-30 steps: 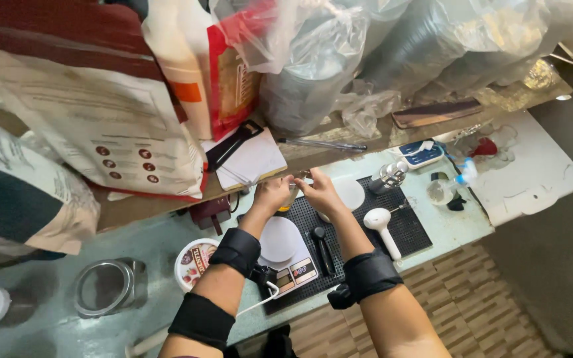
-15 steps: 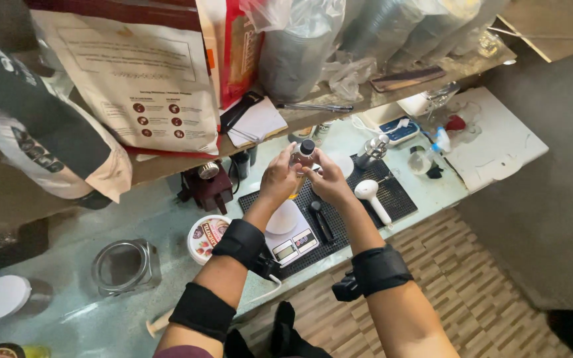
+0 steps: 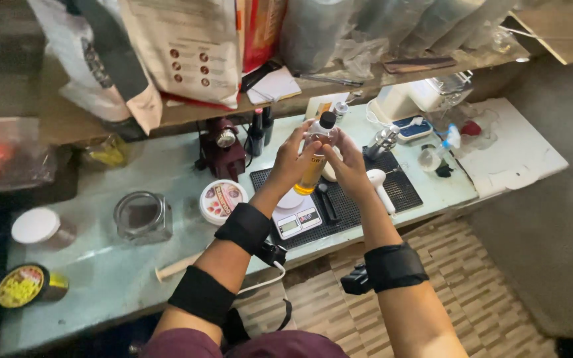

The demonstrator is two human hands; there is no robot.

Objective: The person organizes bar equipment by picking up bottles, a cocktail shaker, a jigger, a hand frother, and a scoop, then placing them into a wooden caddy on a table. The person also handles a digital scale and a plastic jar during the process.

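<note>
Clearly both hands clasp the bottle (image 3: 314,156) above the scale (image 3: 297,219) on the table (image 3: 134,265): left hand (image 3: 294,161) and right hand (image 3: 349,166) wrap its sides. Probably smooth and slippery; best held mid-body.

A long pale green bench (image 3: 134,272) runs across the view, with a wooden shelf (image 3: 187,109) above its far edge, crowded with big paper sacks (image 3: 187,46) and clear plastic bags (image 3: 366,26). The floor (image 3: 472,265) below is laid in narrow brown and beige tiles. The light is dim, darkest at the left.
</note>
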